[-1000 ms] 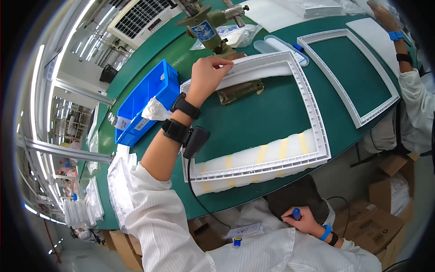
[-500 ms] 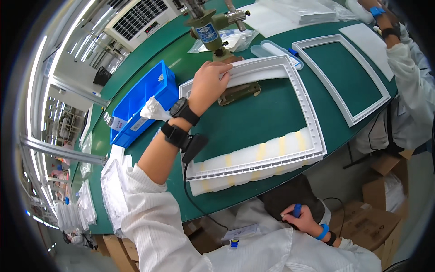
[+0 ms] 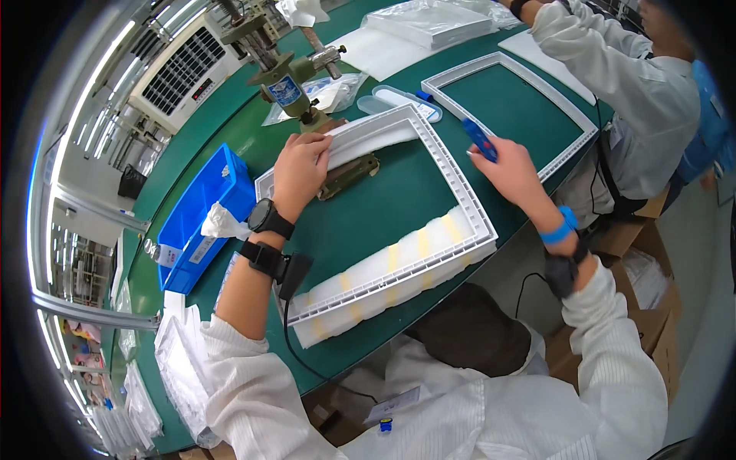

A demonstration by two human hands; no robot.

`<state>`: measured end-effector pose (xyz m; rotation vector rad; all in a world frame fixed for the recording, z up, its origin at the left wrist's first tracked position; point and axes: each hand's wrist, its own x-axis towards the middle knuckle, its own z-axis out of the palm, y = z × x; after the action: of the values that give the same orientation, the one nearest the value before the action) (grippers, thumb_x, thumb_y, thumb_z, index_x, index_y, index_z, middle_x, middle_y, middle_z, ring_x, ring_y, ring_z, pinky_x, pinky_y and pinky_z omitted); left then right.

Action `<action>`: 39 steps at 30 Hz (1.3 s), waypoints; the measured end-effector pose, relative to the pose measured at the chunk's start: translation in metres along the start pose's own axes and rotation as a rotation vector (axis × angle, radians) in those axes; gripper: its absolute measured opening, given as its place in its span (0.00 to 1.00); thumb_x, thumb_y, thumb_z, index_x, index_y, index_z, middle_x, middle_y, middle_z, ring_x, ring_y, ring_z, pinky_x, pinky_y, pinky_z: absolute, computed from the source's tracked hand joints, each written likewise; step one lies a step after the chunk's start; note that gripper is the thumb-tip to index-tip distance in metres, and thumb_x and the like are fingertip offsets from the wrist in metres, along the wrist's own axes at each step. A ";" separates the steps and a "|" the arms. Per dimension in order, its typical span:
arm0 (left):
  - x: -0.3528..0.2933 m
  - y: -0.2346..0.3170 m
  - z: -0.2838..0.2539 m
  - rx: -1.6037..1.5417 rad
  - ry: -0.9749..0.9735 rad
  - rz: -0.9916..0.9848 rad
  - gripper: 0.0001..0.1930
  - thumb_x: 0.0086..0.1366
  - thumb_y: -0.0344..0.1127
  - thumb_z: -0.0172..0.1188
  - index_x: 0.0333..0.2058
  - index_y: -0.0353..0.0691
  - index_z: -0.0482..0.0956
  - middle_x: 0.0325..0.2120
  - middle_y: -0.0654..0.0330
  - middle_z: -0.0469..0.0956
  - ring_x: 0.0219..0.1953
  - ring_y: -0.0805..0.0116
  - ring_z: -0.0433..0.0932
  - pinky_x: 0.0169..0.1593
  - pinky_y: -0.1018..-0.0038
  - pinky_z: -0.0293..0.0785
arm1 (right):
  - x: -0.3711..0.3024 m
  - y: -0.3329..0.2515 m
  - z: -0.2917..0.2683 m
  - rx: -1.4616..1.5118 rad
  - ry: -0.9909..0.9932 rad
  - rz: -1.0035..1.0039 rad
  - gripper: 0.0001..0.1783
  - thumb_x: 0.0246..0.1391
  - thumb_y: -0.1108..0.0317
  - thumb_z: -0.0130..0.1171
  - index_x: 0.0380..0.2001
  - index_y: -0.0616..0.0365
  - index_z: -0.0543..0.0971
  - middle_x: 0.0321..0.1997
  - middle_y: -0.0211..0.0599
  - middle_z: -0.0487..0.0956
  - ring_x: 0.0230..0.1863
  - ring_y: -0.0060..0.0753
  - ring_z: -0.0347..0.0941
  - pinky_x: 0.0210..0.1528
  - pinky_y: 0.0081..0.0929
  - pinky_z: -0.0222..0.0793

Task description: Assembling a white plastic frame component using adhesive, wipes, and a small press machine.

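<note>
Head view shows your left hand point(image 3: 297, 172) pressing flat on the white plastic frame point(image 3: 452, 203) at centre frame, fingertips hidden over its far rail, while your right hand point(image 3: 510, 169) right of centre grips a blue tool point(image 3: 481, 139) whose tip you cannot make out.

- White ribbed sleeves on both arms.
- Left hand point(image 3: 297, 170): black watch and black strap with a cable.
- Right hand point(image 3: 507, 166): blue band, black strap.
</note>
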<state>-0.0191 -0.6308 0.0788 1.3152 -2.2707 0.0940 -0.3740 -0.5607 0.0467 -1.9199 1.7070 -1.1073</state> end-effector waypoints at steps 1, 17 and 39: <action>0.004 0.005 0.002 -0.013 0.021 0.027 0.12 0.61 0.31 0.58 0.42 0.39 0.85 0.44 0.57 0.82 0.46 0.52 0.76 0.51 0.63 0.74 | 0.011 0.008 0.004 -0.003 0.011 0.001 0.14 0.52 0.60 0.62 0.34 0.60 0.82 0.30 0.51 0.81 0.34 0.57 0.78 0.37 0.42 0.73; -0.112 0.065 -0.105 -0.213 0.230 -0.153 0.11 0.64 0.23 0.56 0.43 0.33 0.83 0.46 0.53 0.82 0.50 0.61 0.79 0.56 0.70 0.70 | 0.036 0.023 -0.041 -0.163 -0.417 -0.253 0.21 0.60 0.56 0.59 0.51 0.52 0.71 0.39 0.54 0.79 0.41 0.60 0.76 0.42 0.42 0.70; -0.265 0.246 0.048 -0.770 -0.394 -0.536 0.13 0.61 0.18 0.45 0.35 0.30 0.80 0.35 0.56 0.79 0.34 0.70 0.75 0.37 0.77 0.71 | -0.476 0.147 -0.048 0.671 0.740 1.243 0.11 0.63 0.59 0.58 0.38 0.54 0.74 0.17 0.21 0.65 0.13 0.14 0.60 0.15 0.19 0.54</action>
<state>-0.1352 -0.3051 -0.0385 1.4957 -1.8133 -1.1823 -0.4957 -0.1306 -0.1788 0.1141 1.9161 -1.5148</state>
